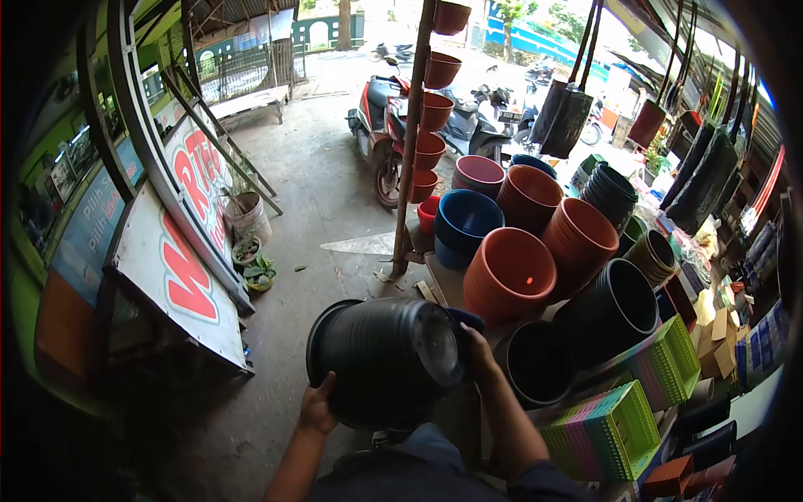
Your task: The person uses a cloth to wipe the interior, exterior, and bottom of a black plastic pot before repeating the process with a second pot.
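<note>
A large black plant pot (376, 356) is held tilted on its side in front of my body, its round base turned to the right and its wide rim to the left. My left hand (315, 407) is closed on the pot near the rim, thumb up on the outside. Beside the base, my right hand (478, 355) has its fingers curled round a dark blue cloth (467, 318) that lies against the pot's edge. Part of the right hand's fingers is hidden behind the pot.
To my right stand stacked terracotta pots (510, 272), blue pots (468, 224), black pots (535, 361) and green plastic baskets (623, 427). A post (411, 142) bears hanging pots. Sign boards (171, 276) and a potted plant (259, 274) are left. Motorbikes (385, 125) stand beyond.
</note>
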Available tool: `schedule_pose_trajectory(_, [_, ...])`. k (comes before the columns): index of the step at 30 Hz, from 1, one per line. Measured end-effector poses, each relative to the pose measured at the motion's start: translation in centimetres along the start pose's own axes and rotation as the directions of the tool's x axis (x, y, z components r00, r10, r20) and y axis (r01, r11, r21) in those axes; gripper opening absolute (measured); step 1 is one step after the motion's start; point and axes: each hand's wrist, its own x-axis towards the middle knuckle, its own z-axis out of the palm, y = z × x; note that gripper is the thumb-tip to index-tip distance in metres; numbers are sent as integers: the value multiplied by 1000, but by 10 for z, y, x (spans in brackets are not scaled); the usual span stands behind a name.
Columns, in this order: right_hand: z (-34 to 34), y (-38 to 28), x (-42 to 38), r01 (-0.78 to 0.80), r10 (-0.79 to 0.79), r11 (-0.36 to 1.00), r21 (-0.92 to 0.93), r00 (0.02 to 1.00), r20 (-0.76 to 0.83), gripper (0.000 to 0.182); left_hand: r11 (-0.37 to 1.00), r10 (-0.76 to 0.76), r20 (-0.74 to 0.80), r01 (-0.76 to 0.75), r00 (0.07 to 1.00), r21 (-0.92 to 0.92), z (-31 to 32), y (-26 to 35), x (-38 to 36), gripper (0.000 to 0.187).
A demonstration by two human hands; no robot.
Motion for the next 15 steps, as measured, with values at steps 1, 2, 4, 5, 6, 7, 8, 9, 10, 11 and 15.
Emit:
schedule_pose_trajectory(1, [10,9,-6,65,-55,986,154,996,-68,49,1000,-2,3,2,1000,4,-1,-5,5,45])
schedule_pose_trajectory(2, [28,12,-18,68,-58,985,158,996,-68,49,993,-79,-23,76,997,-89,0,-11,9,46])
schedule_pose_trajectory(4, [66,23,-41,36,-128,984,-175,828,-546,56,972,-165,-41,155,985,-179,11,-22,13,46])
schedule_pose_trajectory(5, [71,42,-35,42,-130,985,-170,825,-550,56,963,-182,-72,163,981,-217,21,-27,16,45])
schedule_pose_trajectory(6, [70,71,-28,312,-537,819,-481,712,-452,62,952,-201,-102,170,974,-254,28,-31,17,44])
schedule_pose_trajectory(7, [71,90,-25,498,-839,490,-715,493,-232,68,952,-206,-97,177,974,-248,32,-34,18,44])
schedule_pose_trajectory(8, [81,94,-31,500,-842,489,-715,485,-236,68,959,-201,-146,163,969,-233,35,-38,20,43])
schedule_pose_trajectory(9, [90,97,-42,339,-874,215,-916,486,-25,72,965,-193,-196,150,961,-217,38,-40,20,43])
schedule_pose_trajectory(10, [99,96,-53,160,-831,-110,-981,527,179,76,965,-196,-191,154,962,-214,42,-41,20,43])
schedule_pose_trajectory(11, [105,91,-59,158,-834,-109,-981,522,177,76,985,-158,-254,135,954,-109,45,-40,18,41])
schedule_pose_trajectory(15, [112,58,-52,227,-504,-480,-847,719,478,81,990,-85,-295,114,952,82,39,-38,14,38])
